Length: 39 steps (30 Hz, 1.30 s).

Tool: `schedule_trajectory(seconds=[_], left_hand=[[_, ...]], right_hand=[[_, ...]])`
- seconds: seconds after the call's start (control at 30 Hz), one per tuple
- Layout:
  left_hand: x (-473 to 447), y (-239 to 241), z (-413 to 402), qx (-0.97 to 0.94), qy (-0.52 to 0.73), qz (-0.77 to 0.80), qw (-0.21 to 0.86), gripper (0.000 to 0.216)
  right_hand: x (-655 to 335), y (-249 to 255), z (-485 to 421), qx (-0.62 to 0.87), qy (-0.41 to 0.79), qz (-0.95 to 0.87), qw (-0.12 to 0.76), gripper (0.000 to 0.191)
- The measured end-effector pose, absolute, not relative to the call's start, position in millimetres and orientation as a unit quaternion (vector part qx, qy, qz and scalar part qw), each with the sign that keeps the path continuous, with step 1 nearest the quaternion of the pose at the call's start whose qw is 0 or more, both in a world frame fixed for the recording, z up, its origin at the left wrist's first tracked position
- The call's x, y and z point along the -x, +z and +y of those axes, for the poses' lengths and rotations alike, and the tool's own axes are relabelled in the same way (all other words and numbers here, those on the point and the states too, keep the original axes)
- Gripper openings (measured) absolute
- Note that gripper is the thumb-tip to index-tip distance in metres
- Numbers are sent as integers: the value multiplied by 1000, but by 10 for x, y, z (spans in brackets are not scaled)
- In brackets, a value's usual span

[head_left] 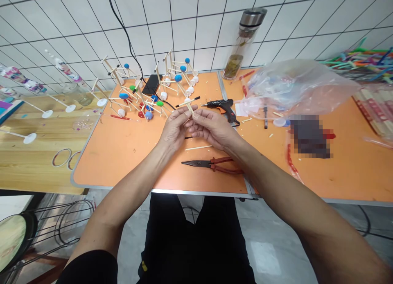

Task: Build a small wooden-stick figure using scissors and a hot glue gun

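Left hand: the person's left hand (174, 130) pinches, thumb against fingers, a small piece of pale sticks with a black-ended crossbar (190, 108).
Right hand: the right hand (211, 126) grips the same piece, its thumb and fingertips meeting the left hand's.
Stick piece: held above the orange table (123, 161) between the two hands, crossbar on the far side of the fingertips; how its parts are joined is hard to make out, as the fingers cover some of it.
Below the hands: a thin pale stick (199, 147) lies on the table, and nearer the front edge are long-nosed pliers with dark jaws and red handles (211, 164), partly behind the right forearm.
Glue gun: a black glue gun with orange details (225, 107) lies just beyond the right hand.
Stick figures: several frames of pale sticks with blue, green, red and white round parts (178, 78) stand in a group at the back left, around a flat black phone-like slab (152, 84).
Bottle: a clear bottle with a metallic lid (233, 65) stands at the back, near the white tiled wall (196, 14).
Right side: a crumpled translucent plastic bag (297, 85) sits near the bottle; a pixelated dark patch (308, 134) is in front of it.
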State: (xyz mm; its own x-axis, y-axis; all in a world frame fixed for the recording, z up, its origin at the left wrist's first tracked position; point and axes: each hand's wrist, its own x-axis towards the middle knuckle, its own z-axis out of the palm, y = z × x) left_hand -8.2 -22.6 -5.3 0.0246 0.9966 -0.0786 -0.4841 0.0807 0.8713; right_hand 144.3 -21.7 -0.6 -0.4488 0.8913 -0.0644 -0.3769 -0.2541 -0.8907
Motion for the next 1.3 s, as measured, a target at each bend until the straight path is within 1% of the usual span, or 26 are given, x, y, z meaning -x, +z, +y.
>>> schedule_trajectory(seconds=[0.07,0.17,0.23,0.27,0.33,0.4,0.43,0.53,0.67,0.87,1.3], left_hand=[[73,-65,-232,-339,586,391,623,14],[86,-86,-234,-326,588,402,621,22],[136,-91,-216,-312,580,403,635,29],[174,-86,-199,-305,572,407,643,30],[265,-58,-159,-297,564,423,644,22],[352,-14,-124,-301,568,445,623,13],[385,10,-113,-309,570,454,611,13],[430,62,-118,-349,564,470,582,21],[415,61,-157,-395,543,471,572,30],[399,-6,-159,-425,529,458,574,38],[399,-31,-151,-424,533,463,567,41]], right_hand=[[-1449,-13,-213,318,698,-461,446,51],[-1502,-2,-183,346,635,-506,470,55],[-1556,12,-151,367,590,-535,481,53],[-1583,20,-135,378,572,-546,481,51],[-1627,36,-113,399,550,-562,472,48],[-1652,54,-106,413,538,-574,459,45],[-1657,63,-108,418,531,-580,454,43],[-1658,89,-127,434,503,-601,446,40],[-1654,110,-143,449,468,-625,435,35],[-1639,117,-134,472,422,-650,421,17],[-1625,117,-142,479,395,-666,414,16]])
